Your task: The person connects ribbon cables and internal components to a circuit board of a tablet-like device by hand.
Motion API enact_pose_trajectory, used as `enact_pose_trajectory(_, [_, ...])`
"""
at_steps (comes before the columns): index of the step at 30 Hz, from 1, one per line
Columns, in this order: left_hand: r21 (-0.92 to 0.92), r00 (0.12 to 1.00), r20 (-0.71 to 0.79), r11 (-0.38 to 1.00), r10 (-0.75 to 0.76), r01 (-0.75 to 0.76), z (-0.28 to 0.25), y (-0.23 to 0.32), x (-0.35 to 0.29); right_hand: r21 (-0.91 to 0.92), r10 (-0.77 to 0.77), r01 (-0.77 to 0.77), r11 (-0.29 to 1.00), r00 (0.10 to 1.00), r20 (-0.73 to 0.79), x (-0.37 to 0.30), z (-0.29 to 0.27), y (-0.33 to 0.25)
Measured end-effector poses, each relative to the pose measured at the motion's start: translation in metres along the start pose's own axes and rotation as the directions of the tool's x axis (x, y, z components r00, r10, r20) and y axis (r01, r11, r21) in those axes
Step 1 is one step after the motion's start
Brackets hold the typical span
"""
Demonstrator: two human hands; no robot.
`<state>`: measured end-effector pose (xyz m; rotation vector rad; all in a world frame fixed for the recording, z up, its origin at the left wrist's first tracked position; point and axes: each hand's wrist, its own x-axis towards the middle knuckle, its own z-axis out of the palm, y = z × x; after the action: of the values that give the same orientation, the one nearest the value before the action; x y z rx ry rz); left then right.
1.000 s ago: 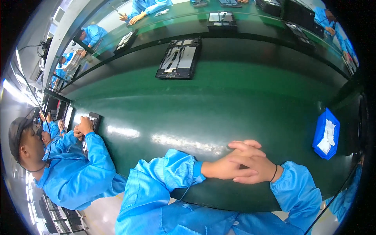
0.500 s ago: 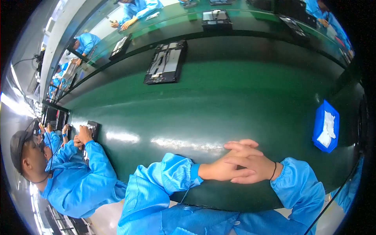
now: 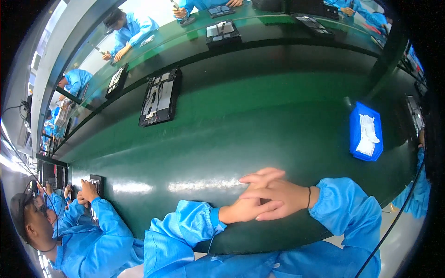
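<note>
My two hands rest one over the other above the near part of the green work table (image 3: 259, 120). Underneath lies my left hand (image 3: 240, 210), its fingertips stretched out past the top hand. My right hand (image 3: 289, 198), with a thin dark band at its wrist, lies across the left one, fingers extended and apart. No object shows in either hand, though the overlap hides part of the left palm and fingers. Nearest on the right stands a blue plastic bin (image 3: 356, 135) with white pieces (image 3: 368, 134) inside.
A flat black device with exposed inner parts (image 3: 160, 97) lies toward the far left. A raised shelf (image 3: 259, 41) along the back holds similar devices. At my left a co-worker (image 3: 88, 231) handles a small dark device. Others in blue sit across; a black cable (image 3: 402, 204) hangs at right.
The view has turned, so the far device sits lower and further left, and the bin has shifted left and up. My hands stay folded over each other.
</note>
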<state>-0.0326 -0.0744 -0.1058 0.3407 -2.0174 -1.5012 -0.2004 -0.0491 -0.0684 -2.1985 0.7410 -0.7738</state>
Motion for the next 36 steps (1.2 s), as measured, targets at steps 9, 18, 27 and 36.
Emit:
enact_pose_trajectory(9, [-0.232,0.976,-0.161,0.967,-0.144,0.105,0.004,0.001,0.003,-0.238,0.373,-0.318,0.918,0.897,0.236,0.046,-0.088,-0.045])
enact_pose_trajectory(18, [-0.617,0.879,-0.011,0.695,-0.477,0.369,0.012,-0.092,-0.033,0.273,-0.449,0.524,0.807,0.844,-0.292,0.084,-0.084,-0.102])
enact_pose_trajectory(27, [-0.155,0.97,-0.013,0.958,-0.245,0.24,0.003,0.006,-0.002,0.807,-0.254,0.147,0.572,0.967,0.003,0.065,-0.095,-0.129])
enact_pose_trajectory(36, [-0.079,0.981,-0.009,0.978,-0.194,0.192,0.002,0.008,0.006,0.667,-0.361,0.383,0.639,0.915,-0.18,0.048,-0.09,-0.124])
